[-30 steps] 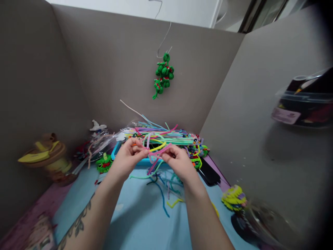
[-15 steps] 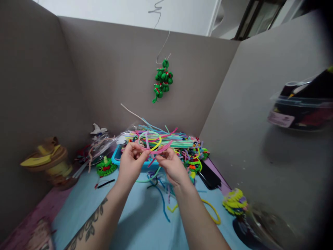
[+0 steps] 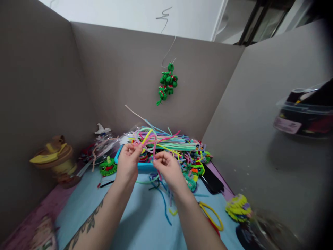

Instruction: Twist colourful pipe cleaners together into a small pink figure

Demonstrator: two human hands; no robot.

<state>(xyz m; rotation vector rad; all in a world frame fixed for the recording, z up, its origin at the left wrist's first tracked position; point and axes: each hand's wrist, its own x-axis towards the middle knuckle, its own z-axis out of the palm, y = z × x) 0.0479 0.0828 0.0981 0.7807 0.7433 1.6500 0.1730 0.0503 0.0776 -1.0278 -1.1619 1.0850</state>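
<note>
Looped pipe cleaners in pink, yellow and mint are up in front of me, above a blue tray (image 3: 146, 168). My left hand (image 3: 129, 160) is closed in a pinch where the yellow pipe cleaner (image 3: 147, 136) and the loops meet. Thumb and fingers of my right hand (image 3: 168, 169) pinch a pink pipe cleaner (image 3: 155, 147), whose end hangs below them. Behind both hands, the tray is heaped with pipe cleaners (image 3: 179, 144) in many colours. Loose blue pipe cleaners (image 3: 164, 205) lie on the light blue cloth (image 3: 140, 215) beneath my wrists.
A black phone (image 3: 212, 178) lies right of the tray, with yellow-handled scissors (image 3: 213, 215) nearer me. Left are a green fuzzy figure (image 3: 108, 167) and a brown and yellow pot-like object (image 3: 58, 161). Green figures (image 3: 168, 83) hang on the back panel; a clear bin (image 3: 303, 113) hangs right.
My right hand has moved down along the pink pipe cleaner, which now stands more upright. The loops lean differently above my left hand. The whole view has shifted slightly.
</note>
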